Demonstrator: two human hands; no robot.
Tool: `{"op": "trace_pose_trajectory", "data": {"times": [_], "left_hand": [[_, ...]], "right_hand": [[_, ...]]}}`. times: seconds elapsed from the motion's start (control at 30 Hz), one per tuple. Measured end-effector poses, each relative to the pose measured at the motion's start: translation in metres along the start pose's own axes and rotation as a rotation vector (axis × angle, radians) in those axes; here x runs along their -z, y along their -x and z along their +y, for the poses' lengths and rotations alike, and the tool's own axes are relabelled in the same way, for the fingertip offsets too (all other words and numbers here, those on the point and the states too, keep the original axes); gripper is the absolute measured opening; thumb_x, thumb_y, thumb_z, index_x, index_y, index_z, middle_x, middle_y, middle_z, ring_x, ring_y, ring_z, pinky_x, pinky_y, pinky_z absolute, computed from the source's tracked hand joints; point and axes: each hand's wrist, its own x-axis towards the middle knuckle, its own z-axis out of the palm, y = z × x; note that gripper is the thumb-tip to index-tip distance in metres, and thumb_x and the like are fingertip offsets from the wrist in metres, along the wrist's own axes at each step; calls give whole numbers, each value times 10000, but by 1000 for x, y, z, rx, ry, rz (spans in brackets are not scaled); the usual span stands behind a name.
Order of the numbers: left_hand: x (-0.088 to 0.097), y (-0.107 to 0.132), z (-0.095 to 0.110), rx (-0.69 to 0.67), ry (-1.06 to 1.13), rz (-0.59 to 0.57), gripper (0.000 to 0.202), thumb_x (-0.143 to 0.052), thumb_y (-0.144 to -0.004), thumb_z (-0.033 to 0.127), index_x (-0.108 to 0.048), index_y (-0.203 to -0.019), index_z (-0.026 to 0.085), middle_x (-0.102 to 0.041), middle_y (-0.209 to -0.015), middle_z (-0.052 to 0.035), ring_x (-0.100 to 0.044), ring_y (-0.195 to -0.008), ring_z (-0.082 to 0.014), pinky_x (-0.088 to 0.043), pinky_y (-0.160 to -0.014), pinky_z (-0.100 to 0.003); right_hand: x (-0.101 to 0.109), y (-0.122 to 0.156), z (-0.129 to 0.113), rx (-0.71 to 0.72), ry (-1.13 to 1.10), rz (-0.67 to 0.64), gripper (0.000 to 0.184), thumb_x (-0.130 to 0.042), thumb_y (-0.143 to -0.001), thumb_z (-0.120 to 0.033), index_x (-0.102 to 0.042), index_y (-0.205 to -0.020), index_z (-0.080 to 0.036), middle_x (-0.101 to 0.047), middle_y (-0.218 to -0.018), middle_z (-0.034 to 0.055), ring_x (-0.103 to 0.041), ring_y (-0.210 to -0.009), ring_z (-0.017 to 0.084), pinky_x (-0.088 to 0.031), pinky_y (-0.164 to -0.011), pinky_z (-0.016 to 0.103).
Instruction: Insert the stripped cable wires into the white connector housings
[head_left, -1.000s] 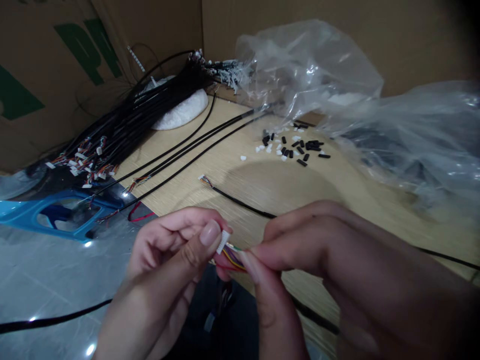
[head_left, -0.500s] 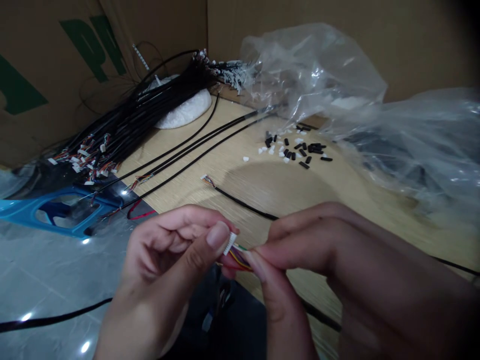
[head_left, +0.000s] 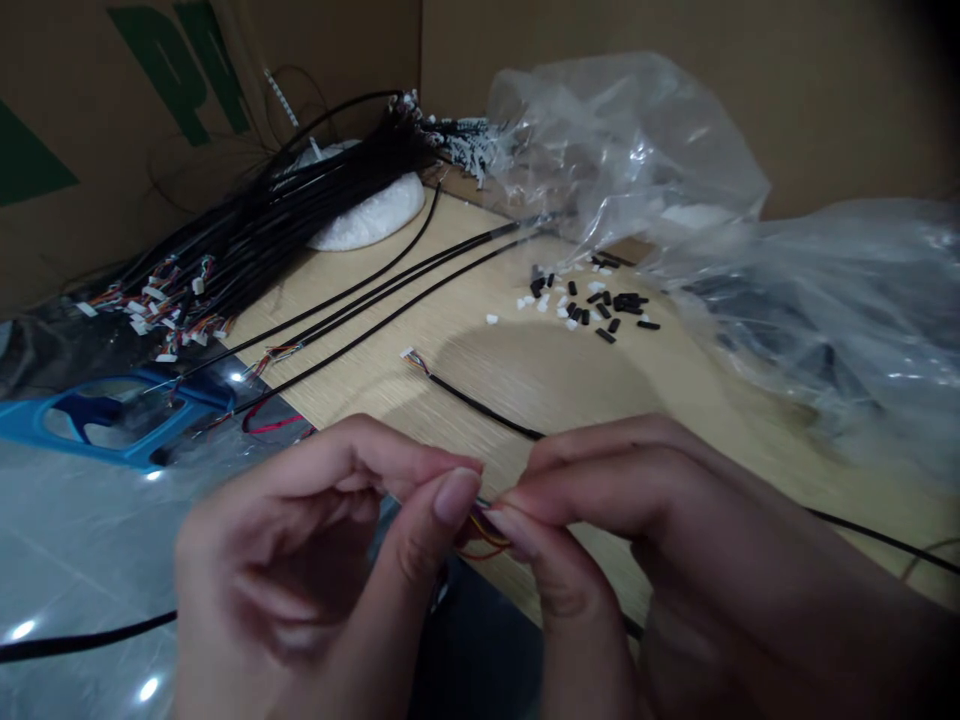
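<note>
My right hand [head_left: 637,540] pinches thin coloured wires [head_left: 486,530] between thumb and fingertips, at the stripped end of a black cable. My left hand [head_left: 315,560] is slightly blurred, its thumb and fingers closed at the same wire end, right beside the right fingertips. The white connector seen earlier is hidden behind my left thumb. The black cable runs from my right hand to the lower right across the wooden table [head_left: 352,330]. Another black cable [head_left: 480,405] with a small white connector lies on the table just beyond my hands.
Several black cables lie across the table, and a large bundle of them [head_left: 300,200] rests at the back left beside a white pad [head_left: 375,215]. Small black and white pieces [head_left: 592,300] are scattered near clear plastic bags [head_left: 622,150]. A blue plastic object [head_left: 112,420] lies at the left.
The white connector has gone from sight behind my left thumb. My left hand has shifted left and down a little, and the view has tilted slightly.
</note>
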Motion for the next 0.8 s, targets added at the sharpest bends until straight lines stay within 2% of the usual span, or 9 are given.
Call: {"op": "trace_pose_trajectory", "data": {"times": [0.07,0.17,0.27,0.33,0.4,0.47,0.57,0.67,0.8], "left_hand": [[0,1,-1,-60,3,-8,258,-711,-804,20,-748,-746,269,-753,-684,97,-684,-588,-31,-516,-577,-28],[1,1,-4,-68,20,-28,287,-704,-795,-7,-753,-761,274,-762,-708,101,-691,-595,-34,-533,-593,-39],[2,-1,-6,24,67,-17,225,-737,-806,82,-766,-733,294,-764,-676,89,-696,-571,-51,-539,-563,-50],[3,-5,-7,145,117,-24,158,-786,-787,177,-777,-694,304,-758,-640,81,-686,-546,-57,-525,-527,-49],[5,-9,-8,245,196,-52,119,-817,-767,238,-787,-685,319,-754,-626,79,-680,-535,-62,-527,-517,-61],[8,-12,-10,281,250,-59,81,-825,-763,277,-794,-703,322,-753,-629,73,-682,-540,-75,-545,-530,-86],[13,-16,-12,275,198,-42,23,-820,-774,326,-803,-772,340,-747,-625,73,-695,-574,-85,-549,-553,-91],[18,-19,-14,244,168,-102,54,-791,-809,330,-803,-841,372,-752,-631,82,-697,-579,-70,-529,-546,-66],[22,-24,-19,238,151,-106,81,-797,-806,301,-807,-842,373,-759,-653,83,-673,-564,-42,-497,-532,-33]], "right_hand": [[2,-7,1,27,-4,12,177,-613,-892,-228,-659,-734,-293,-665,-610,3,-677,-567,159,-541,-486,220],[1,-16,0,-26,-14,-27,169,-703,-850,-351,-712,-695,-284,-624,-563,25,-683,-606,188,-545,-461,228],[-6,-20,-4,-110,-24,-54,182,-725,-830,-415,-735,-707,-280,-619,-557,29,-691,-640,203,-559,-476,238],[-11,-20,-7,-151,-38,-68,183,-723,-829,-424,-740,-720,-278,-627,-564,28,-696,-649,207,-572,-493,243],[-12,-19,-8,-190,-54,-79,173,-722,-828,-414,-742,-729,-274,-641,-576,27,-701,-653,208,-583,-508,248],[-10,-18,-9,-232,-79,-102,147,-720,-829,-379,-739,-736,-267,-658,-594,24,-703,-648,204,-589,-517,247],[-3,-19,-9,-288,-141,-181,91,-703,-828,-252,-718,-738,-254,-691,-644,1,-697,-617,161,-587,-534,206],[2,-20,-10,-357,-221,-297,120,-670,-825,-151,-690,-742,-236,-704,-684,-39,-687,-610,99,-570,-569,135],[-1,-21,-8,-466,-301,-369,95,-658,-851,-189,-675,-763,-219,-711,-712,-39,-695,-642,95,-571,-600,141]]}}
